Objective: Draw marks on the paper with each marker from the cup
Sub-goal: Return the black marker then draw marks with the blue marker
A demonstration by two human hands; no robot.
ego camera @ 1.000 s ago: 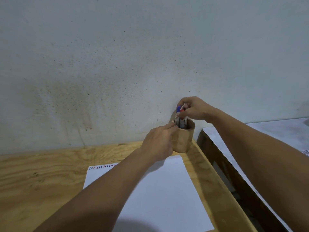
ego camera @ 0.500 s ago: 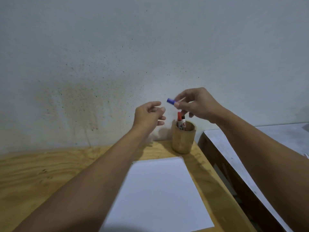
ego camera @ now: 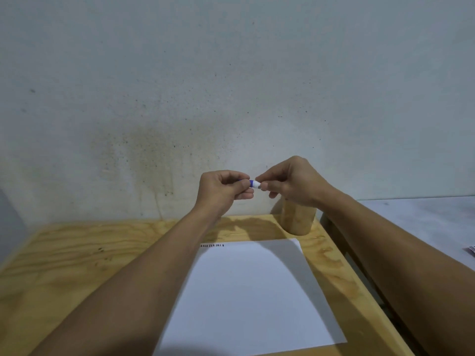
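Both hands hold a blue-capped white marker (ego camera: 254,183) level in the air in front of the wall. My left hand (ego camera: 223,189) grips its blue cap end; my right hand (ego camera: 290,182) pinches the white barrel end. Below my right hand stands the wooden cup (ego camera: 297,218) at the table's back right; its top and the markers in it are hidden by my hand. A white sheet of paper (ego camera: 253,294) lies on the wooden table (ego camera: 77,258), with a short row of small dark marks (ego camera: 212,245) along its top edge.
A stained white wall rises right behind the table. To the right, across a narrow gap, stands a second table with a pale top (ego camera: 421,222). Something small lies at its right edge (ego camera: 471,250).
My right hand lifted the blue marker out of the cup and brought it left. My left hand left the cup, rose and closed on the marker's blue cap.
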